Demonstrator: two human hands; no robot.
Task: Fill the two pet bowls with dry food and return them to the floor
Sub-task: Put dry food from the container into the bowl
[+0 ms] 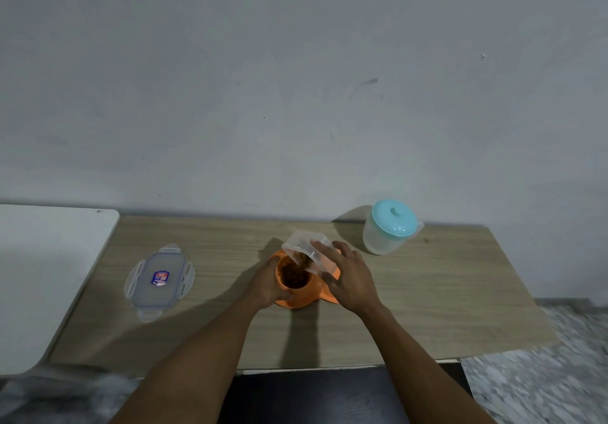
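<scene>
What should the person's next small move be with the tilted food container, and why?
Probably tip the clear food container back level to stop the pour. The right hand holds it tilted over one cup of the orange double bowl, where dry food already heaps close to the rim, while the left hand grips that cup's side. The other cup is hidden.

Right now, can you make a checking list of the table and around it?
Surface: wooden table against a grey wall.
Job's things: orange bowl unit on the table, dry food in its left bowl; clear container tipped over it, pouring.
Clutter: container lid flat at left; jug with teal lid at back right.
Hands: left hand holds the bowl unit's edge; right hand grips the container.
Cables: nothing seen.
Surroundings: white surface at left, speckled floor at right.
</scene>
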